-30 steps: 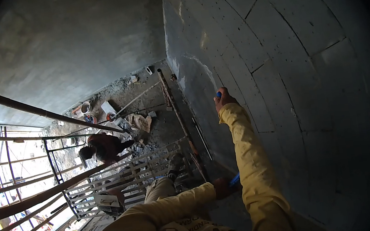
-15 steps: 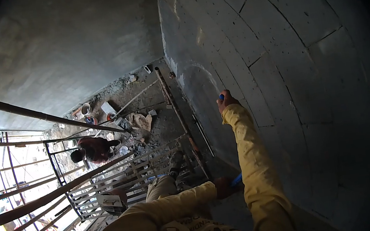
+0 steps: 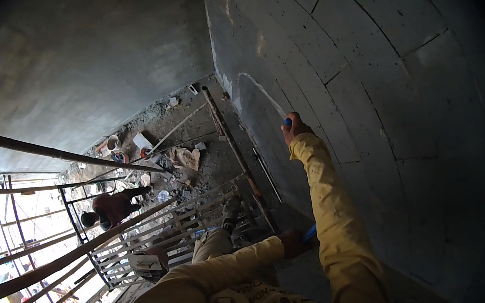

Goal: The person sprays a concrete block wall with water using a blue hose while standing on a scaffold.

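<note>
My right hand (image 3: 296, 129) is closed around a blue-handled tool (image 3: 288, 122) at the grey block wall (image 3: 364, 98); its working end cannot be made out. A pale curved streak (image 3: 260, 88) runs along the wall up to this hand. Lower down, my left hand (image 3: 294, 244) is in shadow near my body, its fingers closed on a blue object (image 3: 309, 233), of which only a small part shows beside my right sleeve. Dark joints and small pits mark the blocks.
A scaffold pole (image 3: 236, 152) and slatted platform (image 3: 162, 242) lie below and left. On the rubble-strewn floor are a bucket (image 3: 113, 143), a torn sack (image 3: 185, 158) and a bent-over person (image 3: 116, 210). More poles (image 3: 77, 247) cross the bright opening at left.
My right hand has shifted slightly up along the wall, and the pale streak shows brighter and longer. The person below has moved left. My left hand stays nearly in place.
</note>
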Tool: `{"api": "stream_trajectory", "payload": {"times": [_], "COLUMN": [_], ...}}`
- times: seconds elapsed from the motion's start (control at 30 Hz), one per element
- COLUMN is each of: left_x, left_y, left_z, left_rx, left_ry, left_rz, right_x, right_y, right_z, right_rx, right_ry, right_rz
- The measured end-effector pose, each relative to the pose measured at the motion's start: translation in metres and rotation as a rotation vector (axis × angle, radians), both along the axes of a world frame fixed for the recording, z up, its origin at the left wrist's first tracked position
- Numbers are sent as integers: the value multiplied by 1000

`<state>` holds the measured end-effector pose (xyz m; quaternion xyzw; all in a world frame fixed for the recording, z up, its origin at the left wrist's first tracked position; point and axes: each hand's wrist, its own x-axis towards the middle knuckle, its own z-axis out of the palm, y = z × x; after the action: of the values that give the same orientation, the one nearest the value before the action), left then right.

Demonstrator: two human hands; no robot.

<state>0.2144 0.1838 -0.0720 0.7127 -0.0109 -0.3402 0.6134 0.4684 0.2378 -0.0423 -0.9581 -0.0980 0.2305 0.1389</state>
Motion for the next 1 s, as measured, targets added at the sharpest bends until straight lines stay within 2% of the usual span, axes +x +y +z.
{"api": "stream_trajectory", "payload": {"times": [0.13,0.3,0.43,0.6,0.8,1.0], "left_x": [5,-2,-4,-1,6,8], "left_y": [11,-1,-1,5,16,17], "left_z": [22,-5,-8,1,8,11], "left_rx": [-4,60,31,50,87,99], "left_ry": [24,2,-33,29,51,51], "left_rz": [-24,-12,81,36,1,16], "right_x": [-1,-3,2,2,4,4], "right_y": [-5,-1,2,-1,1,-4], "right_z": [-6,11,18,24,56,61], "right_rx": [-43,19,47,70,310,453], "right_ry": [19,-63,-99,-92,-186,-216], "right_rz": [-47,-68,-94,-133,-201,-191]}}
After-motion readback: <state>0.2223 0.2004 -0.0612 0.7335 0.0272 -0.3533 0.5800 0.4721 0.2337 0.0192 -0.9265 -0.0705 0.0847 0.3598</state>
